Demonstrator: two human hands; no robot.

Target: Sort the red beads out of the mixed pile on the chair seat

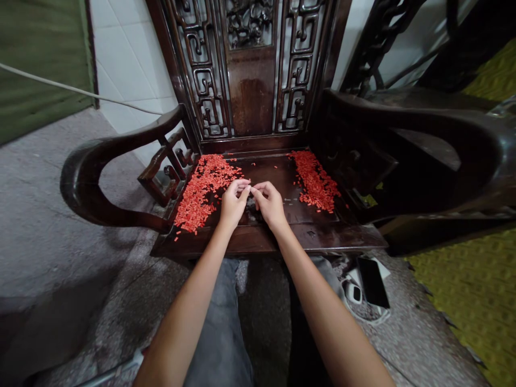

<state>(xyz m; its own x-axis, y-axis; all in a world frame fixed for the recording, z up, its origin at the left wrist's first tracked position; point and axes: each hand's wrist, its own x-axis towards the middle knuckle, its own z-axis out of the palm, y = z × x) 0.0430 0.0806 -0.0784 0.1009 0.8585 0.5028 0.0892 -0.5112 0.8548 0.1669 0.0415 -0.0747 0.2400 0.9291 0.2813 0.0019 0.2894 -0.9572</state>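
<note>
Over the middle of a dark wooden chair seat (268,161), my left hand (234,204) and my right hand (269,205) meet at their fingertips. Both pinch closed; whatever lies between the fingers is too small to make out. A wide heap of small red-orange pieces (197,196) spreads over the left of the seat, close to my left hand. Another heap of the same red-orange pieces (316,185) lies on the right side, apart from my right hand. A few tiny pale bits (290,202) rest on the wood just right of my hands.
Curved armrests (86,172) flank the seat, and a carved backrest (252,102) rises behind it. On the floor at right lie a black phone (373,282) and a small white device (353,293) with a cable. A yellow textured mat (475,290) lies farther right.
</note>
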